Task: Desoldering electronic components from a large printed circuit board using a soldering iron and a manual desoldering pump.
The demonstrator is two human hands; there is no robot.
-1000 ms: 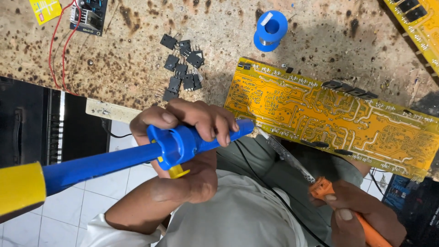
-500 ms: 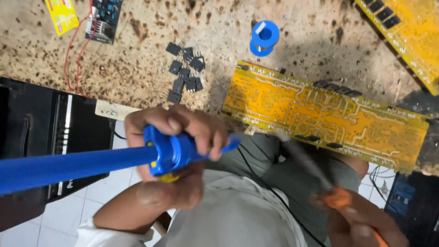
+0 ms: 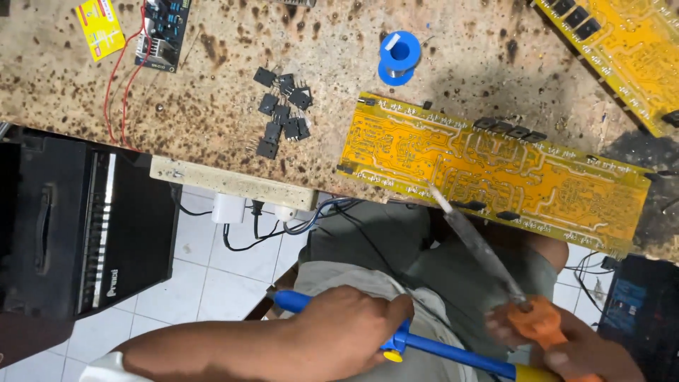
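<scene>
- A circuit board point(image 3: 495, 177) is lying at the workbench's point(image 3: 212, 113) near edge.
- Loose transistors point(image 3: 283, 110) are sitting left of it.
- A solder spool point(image 3: 399, 58) is resting behind it.

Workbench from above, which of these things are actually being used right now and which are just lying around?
In use:
- blue desoldering pump, gripped by the left hand
- orange-handled soldering iron, in the right hand, tip at the long yellow circuit board

Lying about:
- blue solder spool
- cluster of black transistors
- small black module with red wires
- black amplifier box
</scene>
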